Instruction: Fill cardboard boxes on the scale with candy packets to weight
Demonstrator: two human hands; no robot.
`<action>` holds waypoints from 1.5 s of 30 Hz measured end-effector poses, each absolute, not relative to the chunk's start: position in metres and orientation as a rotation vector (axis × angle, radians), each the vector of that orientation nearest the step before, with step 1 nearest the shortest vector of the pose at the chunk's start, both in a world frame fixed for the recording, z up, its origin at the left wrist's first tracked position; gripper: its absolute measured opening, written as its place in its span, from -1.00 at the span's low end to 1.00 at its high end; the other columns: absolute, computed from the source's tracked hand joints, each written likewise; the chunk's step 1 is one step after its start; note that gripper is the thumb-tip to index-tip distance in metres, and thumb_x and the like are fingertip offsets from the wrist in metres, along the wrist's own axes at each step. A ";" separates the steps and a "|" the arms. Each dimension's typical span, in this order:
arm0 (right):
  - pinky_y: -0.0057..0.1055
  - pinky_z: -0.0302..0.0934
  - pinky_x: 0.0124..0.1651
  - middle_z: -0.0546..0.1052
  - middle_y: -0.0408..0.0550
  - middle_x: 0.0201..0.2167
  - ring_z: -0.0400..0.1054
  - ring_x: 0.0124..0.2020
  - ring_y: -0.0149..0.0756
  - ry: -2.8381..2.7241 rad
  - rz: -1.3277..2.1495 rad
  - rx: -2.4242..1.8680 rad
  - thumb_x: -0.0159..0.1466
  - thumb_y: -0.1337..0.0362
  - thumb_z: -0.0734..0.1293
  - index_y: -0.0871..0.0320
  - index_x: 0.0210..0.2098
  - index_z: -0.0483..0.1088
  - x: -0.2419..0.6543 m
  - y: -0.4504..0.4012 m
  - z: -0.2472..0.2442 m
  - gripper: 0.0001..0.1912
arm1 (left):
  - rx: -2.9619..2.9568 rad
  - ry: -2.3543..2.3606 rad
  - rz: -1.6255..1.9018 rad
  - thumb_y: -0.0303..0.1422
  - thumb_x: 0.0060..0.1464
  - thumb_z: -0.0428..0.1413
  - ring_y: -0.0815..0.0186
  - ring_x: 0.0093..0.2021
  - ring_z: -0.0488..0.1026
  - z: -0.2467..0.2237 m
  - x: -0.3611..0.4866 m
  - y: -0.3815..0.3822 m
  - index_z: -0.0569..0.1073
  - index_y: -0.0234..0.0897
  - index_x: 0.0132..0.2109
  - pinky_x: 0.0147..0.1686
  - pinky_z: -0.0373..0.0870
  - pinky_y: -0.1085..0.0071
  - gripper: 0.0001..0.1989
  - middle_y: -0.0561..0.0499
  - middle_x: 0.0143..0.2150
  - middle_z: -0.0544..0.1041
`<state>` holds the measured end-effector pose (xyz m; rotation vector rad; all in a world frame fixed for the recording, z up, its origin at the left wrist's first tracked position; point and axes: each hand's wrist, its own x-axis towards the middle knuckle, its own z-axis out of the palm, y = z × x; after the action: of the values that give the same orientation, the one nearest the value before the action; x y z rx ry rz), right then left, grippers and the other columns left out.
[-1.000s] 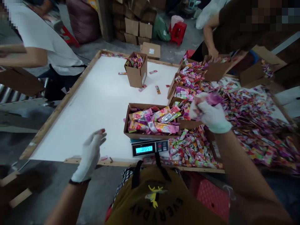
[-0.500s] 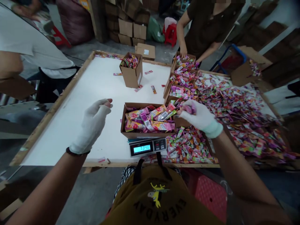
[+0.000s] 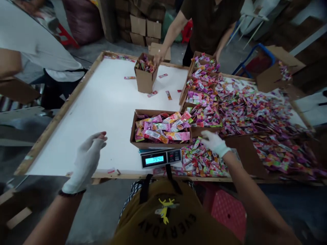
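An open cardboard box full of small shiny candy packets rests on a digital scale with a lit blue display. My left hand, in a white glove, hovers over the white tabletop left of the box, fingers loosely bent and nothing in them. To the right of the box, my gloved right hand is just above a heap of loose packets, its fingers somewhat apart. No packet shows in it, though its fingertips are slightly blurred.
Filled boxes stand in a row at right, beside a wide packet pile. Another filled box stands farther back, with a co-worker's hand at its rim. A wooden edge borders the table.
My right hand has come down from the box's right edge to the loose heap, and the packet in it is gone. My left hand moved left and nearer. The scale reading rose. The co-worker reached to the back box.
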<state>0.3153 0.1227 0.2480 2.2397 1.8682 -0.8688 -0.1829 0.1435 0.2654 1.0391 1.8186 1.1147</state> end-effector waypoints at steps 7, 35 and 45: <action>0.13 0.21 0.30 0.04 0.46 0.54 0.13 0.47 0.36 1.499 -0.839 2.048 0.05 0.44 0.52 0.07 0.51 0.15 0.306 0.038 0.123 0.08 | 0.757 1.888 1.095 -0.15 0.04 0.22 -0.16 0.28 0.49 0.253 -0.187 0.100 0.52 -0.34 -0.05 0.36 0.35 -0.18 -0.59 -0.26 0.31 0.51; -0.40 0.17 -0.27 0.53 -0.14 -0.38 0.34 -0.37 -0.32 2.798 -0.684 1.494 0.20 0.39 0.35 0.11 -0.26 0.51 0.217 0.192 0.469 -0.87 | 0.814 1.716 1.105 -0.08 0.05 0.26 -0.12 0.26 0.52 0.240 -0.187 0.133 0.57 -0.26 -0.05 0.35 0.41 -0.10 -0.59 -0.20 0.23 0.58; -0.24 0.34 0.04 0.64 0.04 -0.11 0.48 -0.09 -0.14 2.991 -0.610 1.530 0.27 0.33 0.42 0.24 0.00 0.57 0.187 0.220 0.424 -0.69 | 0.865 1.684 1.164 -0.09 0.13 0.24 -0.08 0.23 0.54 0.256 -0.185 0.128 0.57 -0.27 0.01 0.35 0.39 -0.10 -0.58 -0.19 0.26 0.57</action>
<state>0.1866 0.2197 0.4240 1.5297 2.9907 -0.6102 -0.1853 0.1277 0.2556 0.8646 1.6838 1.1640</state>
